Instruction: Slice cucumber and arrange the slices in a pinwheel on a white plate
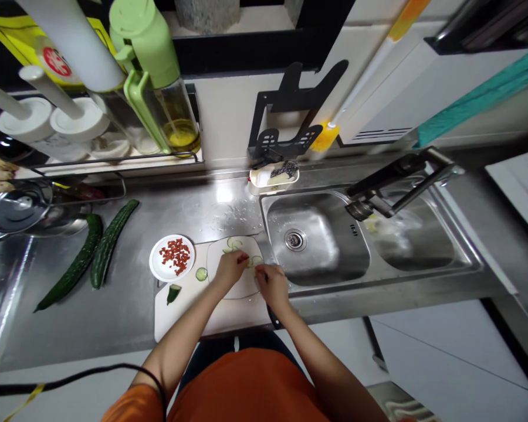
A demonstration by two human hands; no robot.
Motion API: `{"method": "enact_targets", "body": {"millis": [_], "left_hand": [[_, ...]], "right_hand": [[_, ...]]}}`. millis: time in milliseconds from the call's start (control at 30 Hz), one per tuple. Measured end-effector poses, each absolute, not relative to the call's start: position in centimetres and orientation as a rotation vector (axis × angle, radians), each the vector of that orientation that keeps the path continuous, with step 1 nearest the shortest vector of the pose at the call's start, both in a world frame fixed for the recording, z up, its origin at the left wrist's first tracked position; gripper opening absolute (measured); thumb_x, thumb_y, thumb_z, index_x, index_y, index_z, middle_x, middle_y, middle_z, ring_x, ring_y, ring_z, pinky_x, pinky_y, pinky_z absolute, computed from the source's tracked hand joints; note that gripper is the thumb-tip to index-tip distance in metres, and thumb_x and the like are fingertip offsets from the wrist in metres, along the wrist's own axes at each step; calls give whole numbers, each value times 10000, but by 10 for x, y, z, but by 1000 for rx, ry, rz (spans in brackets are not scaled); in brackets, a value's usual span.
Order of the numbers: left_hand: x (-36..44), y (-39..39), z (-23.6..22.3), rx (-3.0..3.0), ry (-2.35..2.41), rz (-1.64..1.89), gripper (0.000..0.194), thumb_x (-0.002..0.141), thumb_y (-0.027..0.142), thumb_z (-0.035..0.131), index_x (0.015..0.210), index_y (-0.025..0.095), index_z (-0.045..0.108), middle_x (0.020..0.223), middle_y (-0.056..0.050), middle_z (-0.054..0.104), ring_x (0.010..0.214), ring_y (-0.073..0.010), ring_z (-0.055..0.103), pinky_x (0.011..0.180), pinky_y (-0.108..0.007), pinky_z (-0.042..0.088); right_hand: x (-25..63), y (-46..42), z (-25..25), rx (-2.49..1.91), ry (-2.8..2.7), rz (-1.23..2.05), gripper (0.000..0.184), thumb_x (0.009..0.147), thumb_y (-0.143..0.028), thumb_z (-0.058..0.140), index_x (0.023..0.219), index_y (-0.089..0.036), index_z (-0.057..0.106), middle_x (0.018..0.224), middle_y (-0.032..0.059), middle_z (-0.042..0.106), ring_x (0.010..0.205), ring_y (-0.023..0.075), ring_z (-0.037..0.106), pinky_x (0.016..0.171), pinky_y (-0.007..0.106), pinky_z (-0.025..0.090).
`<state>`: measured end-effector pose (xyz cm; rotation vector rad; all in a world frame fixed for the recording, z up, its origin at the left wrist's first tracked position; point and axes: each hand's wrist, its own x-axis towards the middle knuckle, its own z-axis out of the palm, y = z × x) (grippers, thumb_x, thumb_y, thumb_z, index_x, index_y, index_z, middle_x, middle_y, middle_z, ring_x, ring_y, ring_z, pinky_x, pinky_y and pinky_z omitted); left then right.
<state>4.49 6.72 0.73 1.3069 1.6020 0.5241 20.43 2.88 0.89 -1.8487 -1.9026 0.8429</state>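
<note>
On a cutting board [176,319], my left hand [231,269] and my right hand [273,286] are close together, fingers pinched. A thin cucumber slice [256,260] shows between their fingertips, and both appear to hold it. More pale cucumber slices [234,242] lie just beyond my left hand. Left of my forearm are a round cucumber piece [201,274] and a cucumber end [173,293]. A white plate [155,266] with chopped red bits [176,255] rests at the board's far left corner. A black knife handle [273,317] shows below my right wrist, its blade mostly hidden.
Two whole cucumbers [77,275] lie on the steel counter at left. To the right is a double sink [321,234] with a black faucet [385,181]. A small caddy [274,178] stands behind. An oil bottle [158,88] and jars fill the rack at back left.
</note>
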Motion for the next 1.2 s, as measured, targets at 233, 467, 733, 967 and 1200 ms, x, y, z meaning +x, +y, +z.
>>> {"method": "enact_targets", "body": {"millis": [233,467,733,967,1200], "left_hand": [[51,79,8,1583,1623,346,151,793,191,542,838,186,687,797,-48,669,745,-167,568,683,-268,380],[54,84,7,1691,1652,273,177,807,189,515,867,185,682,823,-73,657,828,-204,564,728,-293,384],[55,87,6,1678,1654,287,177,815,203,521,881,189,684,860,-82,657,888,-223,560,793,-315,394],[57,85,-1,1754,1664,239,205,848,210,495,951,184,670,923,-92,657,956,-230,539,845,-327,387],[57,80,-4,1758,1688,309,205,847,202,510,1005,181,639,999,-99,620,1004,-236,511,875,-342,385]], "right_hand": [[198,34,12,-2010,-1982,766,192,841,-209,522,916,-242,696,828,37,681,884,204,510,686,277,304],[195,38,15,-2064,-2009,755,187,858,-213,508,901,-245,687,834,36,680,913,214,495,641,296,237],[192,39,16,-2061,-2084,692,156,872,-229,514,884,-237,669,849,45,682,927,228,479,635,307,219],[190,39,15,-2059,-2179,616,145,881,-228,502,855,-216,644,886,71,662,956,244,447,655,316,246],[189,39,14,-2052,-2224,579,156,901,-224,480,874,-212,633,925,88,634,968,253,430,672,327,268]]}}
